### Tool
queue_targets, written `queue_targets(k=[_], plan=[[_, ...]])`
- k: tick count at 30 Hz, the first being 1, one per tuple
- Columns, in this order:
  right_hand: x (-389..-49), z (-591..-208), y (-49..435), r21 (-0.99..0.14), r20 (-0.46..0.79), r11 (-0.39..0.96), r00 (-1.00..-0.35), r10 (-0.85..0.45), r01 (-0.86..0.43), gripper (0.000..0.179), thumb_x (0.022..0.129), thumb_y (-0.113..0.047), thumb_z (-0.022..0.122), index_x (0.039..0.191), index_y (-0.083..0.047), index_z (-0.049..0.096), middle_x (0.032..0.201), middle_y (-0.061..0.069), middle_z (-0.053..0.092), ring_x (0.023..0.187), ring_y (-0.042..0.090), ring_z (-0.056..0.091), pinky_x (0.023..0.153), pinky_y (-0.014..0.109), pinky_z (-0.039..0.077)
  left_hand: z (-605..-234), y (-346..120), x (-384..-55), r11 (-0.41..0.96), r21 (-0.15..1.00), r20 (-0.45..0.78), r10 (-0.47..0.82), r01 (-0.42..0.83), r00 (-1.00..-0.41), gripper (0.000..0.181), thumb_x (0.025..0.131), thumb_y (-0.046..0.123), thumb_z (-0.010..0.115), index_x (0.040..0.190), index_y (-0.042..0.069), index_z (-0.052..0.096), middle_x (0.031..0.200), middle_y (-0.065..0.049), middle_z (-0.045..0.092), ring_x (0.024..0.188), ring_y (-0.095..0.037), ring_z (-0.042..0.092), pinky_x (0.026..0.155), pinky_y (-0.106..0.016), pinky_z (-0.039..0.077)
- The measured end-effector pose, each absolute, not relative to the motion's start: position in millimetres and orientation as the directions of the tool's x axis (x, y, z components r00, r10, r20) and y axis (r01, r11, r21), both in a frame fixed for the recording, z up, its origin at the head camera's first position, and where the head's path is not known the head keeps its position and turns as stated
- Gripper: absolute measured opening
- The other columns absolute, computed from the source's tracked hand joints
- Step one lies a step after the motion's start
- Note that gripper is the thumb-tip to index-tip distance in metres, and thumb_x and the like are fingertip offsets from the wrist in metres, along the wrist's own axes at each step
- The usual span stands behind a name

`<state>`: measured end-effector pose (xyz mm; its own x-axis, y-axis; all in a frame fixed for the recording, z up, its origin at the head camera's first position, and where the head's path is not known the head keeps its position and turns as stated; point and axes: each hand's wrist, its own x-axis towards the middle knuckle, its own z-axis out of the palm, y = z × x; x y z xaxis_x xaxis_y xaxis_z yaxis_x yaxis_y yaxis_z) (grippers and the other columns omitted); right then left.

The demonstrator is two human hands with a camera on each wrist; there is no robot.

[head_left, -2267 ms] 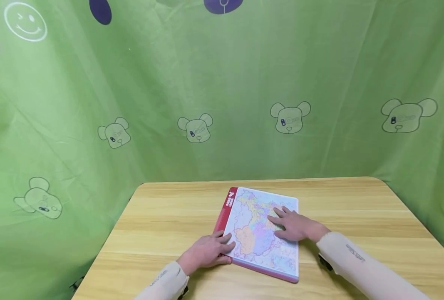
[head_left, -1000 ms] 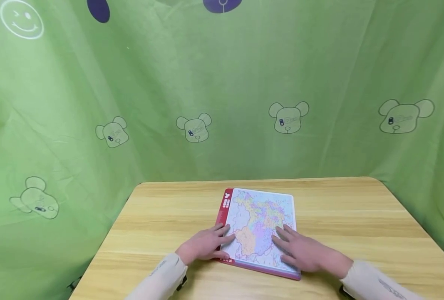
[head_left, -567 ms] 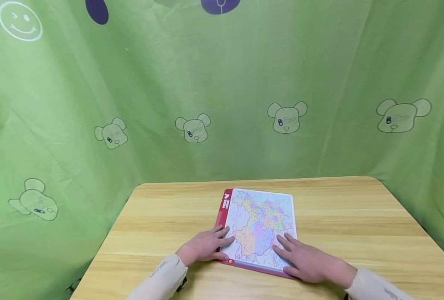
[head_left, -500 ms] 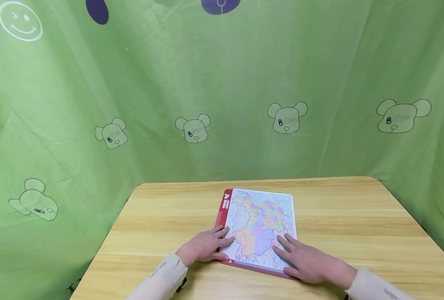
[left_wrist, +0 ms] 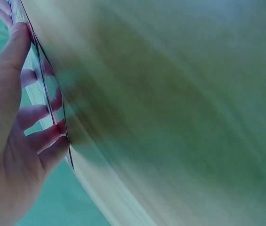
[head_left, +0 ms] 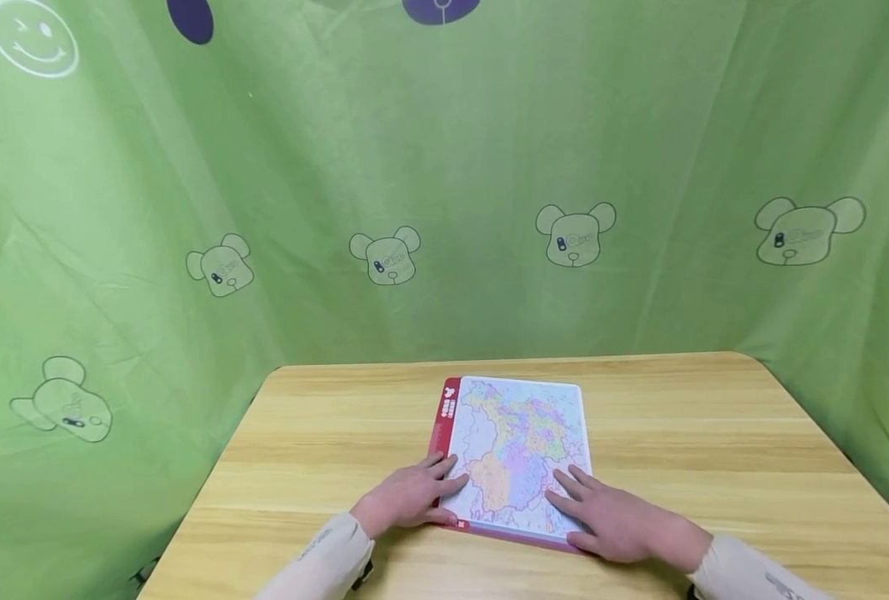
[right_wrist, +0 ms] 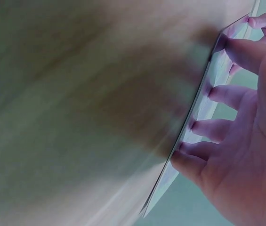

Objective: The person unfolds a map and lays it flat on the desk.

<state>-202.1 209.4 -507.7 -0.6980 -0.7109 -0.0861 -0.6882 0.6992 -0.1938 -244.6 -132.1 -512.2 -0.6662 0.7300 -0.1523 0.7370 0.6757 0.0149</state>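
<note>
A thin map board [head_left: 522,450] lies flat on the table, slightly turned. It shows a coloured map with a red strip [head_left: 444,417] down its left side. My left hand [head_left: 407,496] rests on the lower left corner, with its fingers spread on the surface and its thumb near the front edge. On the lower right corner rests my right hand [head_left: 616,517], its fingers spread over the map. Both wrist views show the fingertips touching the board's face near its edge: the left hand [left_wrist: 15,127] on one side, the right hand [right_wrist: 245,136] on the other.
The wooden table [head_left: 324,425] has rounded far corners. Behind it and at its sides hangs a green curtain [head_left: 474,308] printed with bear heads. A small dark object [head_left: 144,573] shows at the table's left side.
Since the earliest frame my right hand has moved from the map's middle right down to its lower right corner. The board has shifted and turned slightly. Over the last half second both hands stay put.
</note>
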Motion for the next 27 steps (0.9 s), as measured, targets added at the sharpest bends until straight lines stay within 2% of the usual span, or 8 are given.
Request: queue_targets(k=[6, 14, 27], plan=[[-206, -508, 211, -0.196, -0.067, 0.691, -0.694, -0.717, -0.695, 0.057, 0.096, -0.043, 0.050, 0.142, -0.009, 0.045, 0.148, 0.023, 0.032, 0.134, 0.047, 0.025, 0.102, 0.056, 0.034, -517, -132, -242, 0.683, 0.016, -0.135, 0.726, 0.731, -0.675, 0.068, 0.090, 0.062, 0.040, 0.147, 0.027, 0.035, 0.153, -0.010, 0.027, 0.139, -0.032, 0.025, 0.104, -0.042, 0.037], [-213, -508, 212, -0.192, -0.075, 0.688, -0.689, -0.721, -0.700, 0.057, 0.097, -0.043, 0.048, 0.144, -0.011, 0.042, 0.149, 0.021, 0.030, 0.135, 0.045, 0.024, 0.103, 0.056, 0.034, -515, -130, -239, 0.700, 0.005, -0.141, 0.707, 0.714, -0.693, 0.070, 0.088, 0.066, 0.039, 0.147, 0.028, 0.035, 0.153, -0.010, 0.027, 0.140, -0.032, 0.023, 0.104, -0.042, 0.038], [-230, -509, 208, -0.199, -0.086, 0.681, -0.680, -0.728, -0.704, 0.056, 0.093, -0.035, 0.055, 0.143, -0.011, 0.043, 0.148, 0.022, 0.031, 0.135, 0.046, 0.024, 0.104, 0.058, 0.029, -516, -129, -233, 0.726, -0.033, -0.150, 0.676, 0.687, -0.722, 0.074, 0.087, 0.067, 0.041, 0.148, 0.025, 0.034, 0.152, -0.012, 0.028, 0.138, -0.034, 0.026, 0.103, -0.041, 0.039]])
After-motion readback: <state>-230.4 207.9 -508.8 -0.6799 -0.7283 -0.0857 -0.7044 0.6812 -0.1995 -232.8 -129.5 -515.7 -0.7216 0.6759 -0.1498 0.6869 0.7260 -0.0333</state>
